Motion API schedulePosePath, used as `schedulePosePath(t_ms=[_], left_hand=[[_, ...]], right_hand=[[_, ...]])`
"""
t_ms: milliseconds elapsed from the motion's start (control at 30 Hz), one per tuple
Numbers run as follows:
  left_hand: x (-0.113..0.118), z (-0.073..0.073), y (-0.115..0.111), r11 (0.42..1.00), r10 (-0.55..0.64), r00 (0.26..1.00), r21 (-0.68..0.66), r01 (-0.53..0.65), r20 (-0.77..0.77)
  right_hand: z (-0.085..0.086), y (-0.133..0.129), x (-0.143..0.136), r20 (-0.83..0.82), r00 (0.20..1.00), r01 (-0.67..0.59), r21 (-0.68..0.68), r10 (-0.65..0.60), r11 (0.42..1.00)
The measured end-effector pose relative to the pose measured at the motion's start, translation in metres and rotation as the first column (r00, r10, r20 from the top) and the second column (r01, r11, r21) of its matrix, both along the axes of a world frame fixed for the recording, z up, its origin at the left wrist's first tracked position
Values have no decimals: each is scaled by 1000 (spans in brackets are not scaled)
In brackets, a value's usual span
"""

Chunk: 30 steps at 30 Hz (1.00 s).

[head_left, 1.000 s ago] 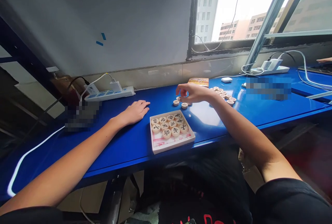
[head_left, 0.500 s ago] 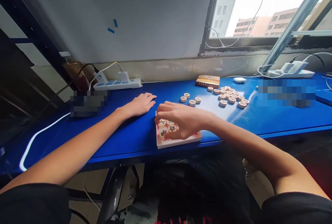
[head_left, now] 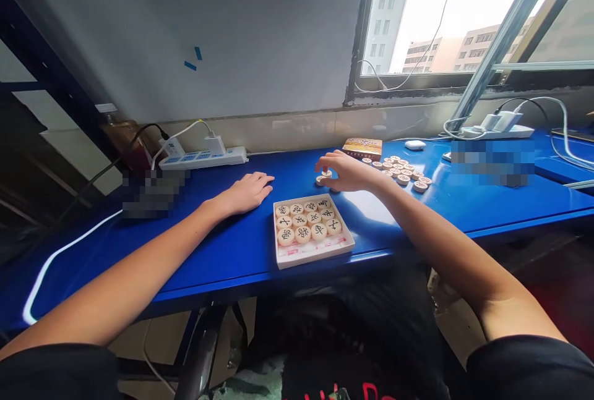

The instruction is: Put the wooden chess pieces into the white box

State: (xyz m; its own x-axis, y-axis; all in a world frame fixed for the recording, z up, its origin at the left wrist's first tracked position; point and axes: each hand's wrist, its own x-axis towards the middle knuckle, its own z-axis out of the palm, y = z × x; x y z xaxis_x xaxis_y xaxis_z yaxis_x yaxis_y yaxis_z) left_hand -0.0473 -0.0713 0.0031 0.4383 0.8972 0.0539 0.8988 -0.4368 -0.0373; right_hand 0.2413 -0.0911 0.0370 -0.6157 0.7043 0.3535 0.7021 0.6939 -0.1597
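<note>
Box (head_left: 316,256), lower centre of frame, 12 discs (head_left: 302,234) inside. Right hand (head_left: 347,171) curled over loose discs (head_left: 320,182), grip impossible to tell; left hand (head_left: 247,193) flat on desk (head_left: 223,264), clasping nothing. Risk: neighbouring discs knocked by low reach.

Window (head_left: 429,10) overexp.; glare on tabletop (head_left: 371,207); L side dim.
</note>
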Motion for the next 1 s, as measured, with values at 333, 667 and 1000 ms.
schedulePosePath(t_ms=[333, 667, 1000], left_hand=[[1, 2, -2, 1000, 5, 1000, -6, -5, 9], [4, 4, -6, 1000, 19, 1000, -18, -19, 3], [6, 5, -9, 999, 31, 999, -20, -31, 8]], right_hand=[[-21, 20, -5, 75, 996, -33, -49, 37, 998], [15, -61, -38, -91, 881, -467, -16, 464, 884], [11, -61, -48, -102, 858, -507, -14, 503, 862]])
